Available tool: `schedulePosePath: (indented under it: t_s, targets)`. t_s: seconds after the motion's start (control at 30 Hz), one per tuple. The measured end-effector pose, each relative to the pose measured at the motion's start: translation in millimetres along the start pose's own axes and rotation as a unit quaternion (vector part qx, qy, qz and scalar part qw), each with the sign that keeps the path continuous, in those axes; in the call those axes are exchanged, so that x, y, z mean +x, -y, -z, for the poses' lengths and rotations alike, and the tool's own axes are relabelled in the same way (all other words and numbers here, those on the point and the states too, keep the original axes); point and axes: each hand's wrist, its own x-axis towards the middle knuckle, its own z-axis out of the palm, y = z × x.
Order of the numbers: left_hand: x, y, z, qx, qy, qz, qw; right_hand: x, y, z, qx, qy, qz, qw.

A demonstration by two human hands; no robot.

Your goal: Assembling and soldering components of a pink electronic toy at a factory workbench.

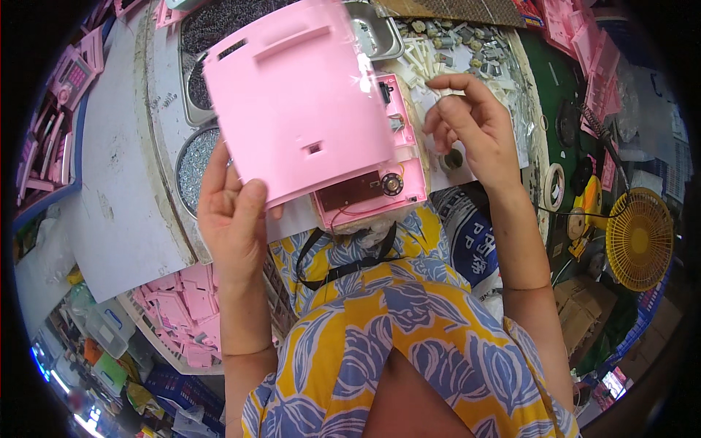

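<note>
Pinching the pink cover (299,109) over the open case (415,174), left hand (232,219) only, with the right hand (476,131) loosely curled, seemingly empty. Could slip and whack that speaker (392,184), gripped one-sided.

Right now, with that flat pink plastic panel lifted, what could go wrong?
Only the left hand grips the flat pink plastic panel, near one corner, so it might tip or slip. If it drops onto the open pink plastic case, the thin red wire there could get pinched. The round metal bowl of small silvery parts beside that hand might be knocked.
</note>
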Motion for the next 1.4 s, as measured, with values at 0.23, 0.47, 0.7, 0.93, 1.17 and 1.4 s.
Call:
schedulePosePath:
  t_s: [0.23,0.47,0.7,0.93,1.17,1.4]
  targets:
    - [0.3,10.4,-44.5,0.127,0.082,0.05,0.987,-41.1,7.2,-12.3,-0.017,0.003,0.02,1.0]
    - [29.1,15.8,-48.8,0.401,0.192,-0.261,0.857,-64.3,-21.3,29.7,0.146,-0.166,0.047,0.974]
    - [46.3,43.2,-71.3,0.643,0.251,-0.344,0.637,-67.0,-25.9,83.5,0.169,-0.172,0.102,0.965]
    - [39.5,40.8,-71.1,0.663,0.255,-0.294,0.639,-58.9,-26.9,65.6,0.2,-0.165,0.103,0.96]
    - [20.9,24.3,-55.1,0.676,0.313,-0.239,0.622,-63.9,-33.7,65.7,0.207,-0.121,0.088,0.967]
    - [-7.5,10.4,-67.1,0.065,0.119,0.104,0.985,-64.9,-23.8,11.2,0.011,-0.028,-0.023,0.999]
